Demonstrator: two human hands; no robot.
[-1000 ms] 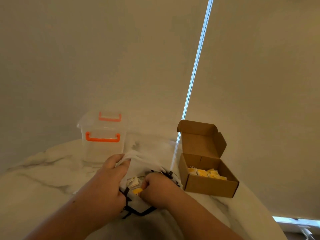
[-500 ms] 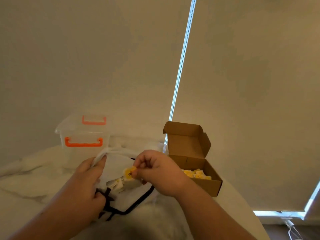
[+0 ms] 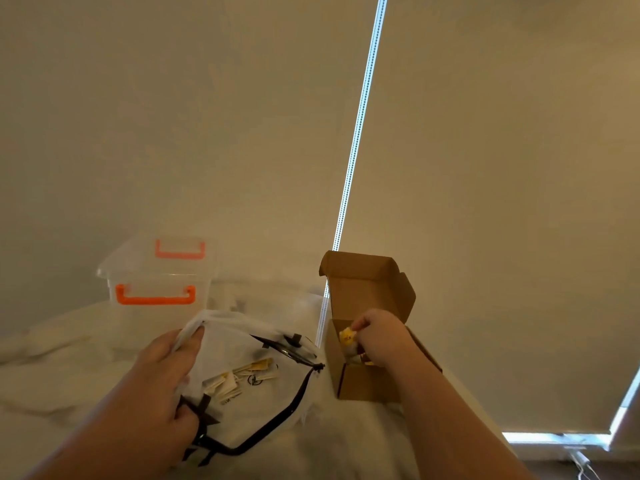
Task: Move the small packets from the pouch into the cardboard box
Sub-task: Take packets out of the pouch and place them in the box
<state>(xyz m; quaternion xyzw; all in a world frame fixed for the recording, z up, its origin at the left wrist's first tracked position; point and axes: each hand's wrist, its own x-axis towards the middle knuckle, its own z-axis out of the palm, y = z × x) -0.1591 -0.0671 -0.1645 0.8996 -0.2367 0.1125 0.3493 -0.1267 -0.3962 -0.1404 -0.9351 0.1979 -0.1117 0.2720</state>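
Behind everything, a beige blind (image 3: 207, 116), cut from top to bottom by a bright slit (image 3: 360, 133) of daylight slanting down to the far side of the box. Below, a pale table (image 3: 52, 375) across the whole bottom of the view, surface washed out by glare.

On the table, left of middle, a white pouch (image 3: 239, 344), slumped flat with its mouth wide open, a black cord (image 3: 277, 427) looping round the near rim. Just right of it, a cardboard box (image 3: 360, 382), open, lid (image 3: 363, 289) standing up at the back. Further back on the left, apart from the pouch, a clear tub (image 3: 156, 271) with two orange handles (image 3: 156, 299), one lower and nearer, one higher and further off.

Left hand (image 3: 166, 382) at the pouch's left rim, thumb and fingers closed over a fold of the white fabric, heel close to the cord's loose ends. Right hand (image 3: 377, 341) over the open box, forearm crossing its near right corner, fingertips pinched together on one yellow packet (image 3: 347, 336), held just inside the box mouth. Impossible to tell whether touching anything beneath.

Inside the pouch, near its middle, a small heap of packets (image 3: 239, 375), cream and yellow, flat and overlapping. Under the right hand, in the box, a glimpse of more yellow, too hidden to make out.
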